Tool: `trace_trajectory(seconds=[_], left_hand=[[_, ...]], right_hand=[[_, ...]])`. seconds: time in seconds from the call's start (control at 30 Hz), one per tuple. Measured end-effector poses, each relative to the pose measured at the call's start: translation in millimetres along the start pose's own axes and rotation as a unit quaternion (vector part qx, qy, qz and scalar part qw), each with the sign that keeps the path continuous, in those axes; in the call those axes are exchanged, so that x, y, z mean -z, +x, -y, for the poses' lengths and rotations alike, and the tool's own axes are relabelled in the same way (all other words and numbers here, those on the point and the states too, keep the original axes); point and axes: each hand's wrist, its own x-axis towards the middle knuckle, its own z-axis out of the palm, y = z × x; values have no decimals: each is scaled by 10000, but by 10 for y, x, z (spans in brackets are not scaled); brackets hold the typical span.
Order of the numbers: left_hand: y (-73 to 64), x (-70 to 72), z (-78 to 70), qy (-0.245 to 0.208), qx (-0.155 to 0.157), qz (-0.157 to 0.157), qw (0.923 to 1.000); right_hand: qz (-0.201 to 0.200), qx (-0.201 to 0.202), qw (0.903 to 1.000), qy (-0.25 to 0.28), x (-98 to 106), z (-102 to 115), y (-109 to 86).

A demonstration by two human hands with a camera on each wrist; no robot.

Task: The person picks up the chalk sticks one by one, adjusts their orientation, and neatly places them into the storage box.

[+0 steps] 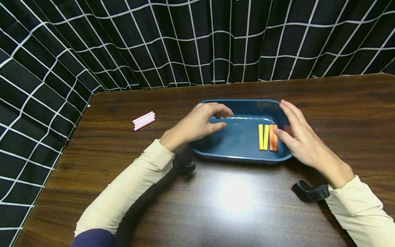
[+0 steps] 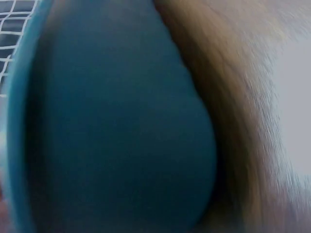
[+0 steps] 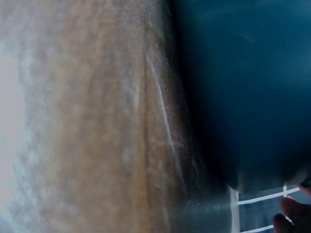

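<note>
A blue rectangular tray (image 1: 237, 140) sits on the table, its side filling much of both wrist views. Two yellow sticks (image 1: 263, 137) and two orange sticks (image 1: 273, 138) lie side by side in its right part. Over the tray's left end, my left hand (image 1: 203, 120) hovers with loosely bent fingers, thumb apart and nothing between them. My right hand (image 1: 297, 137) is at the right end, fingers extended along the rim and thumb reaching over the inside, its tip overlapping the orange sticks in the head view. Part of the right rim is hidden behind this hand.
Several pink sticks (image 1: 143, 120) lie together on the wooden table (image 1: 123, 157), left of the tray. A black curtain with a white grid (image 1: 197, 41) hangs behind the table and along its left side. Bright glare falls on the tabletop in front of the tray.
</note>
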Motion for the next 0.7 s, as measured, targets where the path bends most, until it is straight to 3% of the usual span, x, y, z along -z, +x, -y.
trace_trajectory(seconds=[0.2,0.7], left_hand=[[-140,152,74,78,-49,-250,9996],[-469,426,313,28,160,-772,9969]], right_hand=[[-185,307,9993,90,-4,-12,-6],[140,-255,9967,761,-10,-4,5]])
